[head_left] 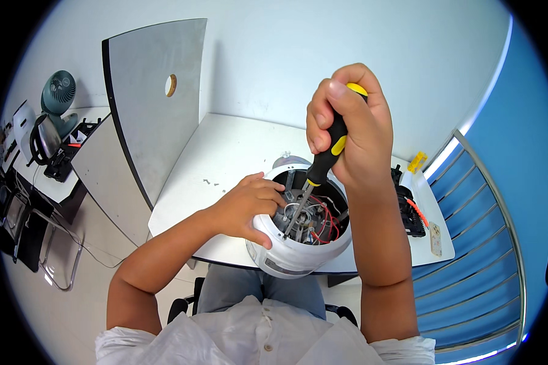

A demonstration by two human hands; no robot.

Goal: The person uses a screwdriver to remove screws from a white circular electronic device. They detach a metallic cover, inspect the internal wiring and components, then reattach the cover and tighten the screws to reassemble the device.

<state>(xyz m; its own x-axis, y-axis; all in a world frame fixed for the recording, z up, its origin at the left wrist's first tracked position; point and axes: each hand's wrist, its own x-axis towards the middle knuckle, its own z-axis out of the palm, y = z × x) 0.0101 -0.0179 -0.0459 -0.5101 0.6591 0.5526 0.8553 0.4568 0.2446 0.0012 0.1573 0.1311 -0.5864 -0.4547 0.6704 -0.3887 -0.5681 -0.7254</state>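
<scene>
A round white appliance housing [304, 255] stands at the table's near edge, its open side up. Inside it show metal parts, a white wire and red wires [333, 226]. My right hand [362, 121] is wrapped round the black and yellow handle of a screwdriver [327, 159]. The shaft slants down into the housing, its tip near the inner left side; what it touches is too small to tell. My left hand [248, 210] rests on the housing's left rim, fingers reaching over the edge and thumb apart on the outer wall.
Small loose bits [210, 182] lie on the white table [182, 204]. A grey divider [155, 91] rises at left; beyond it are a fan [59, 92] and a kettle [47, 139]. A black tool case [411, 213], a phone-like object [435, 239] and a metal railing [499, 213] are at right.
</scene>
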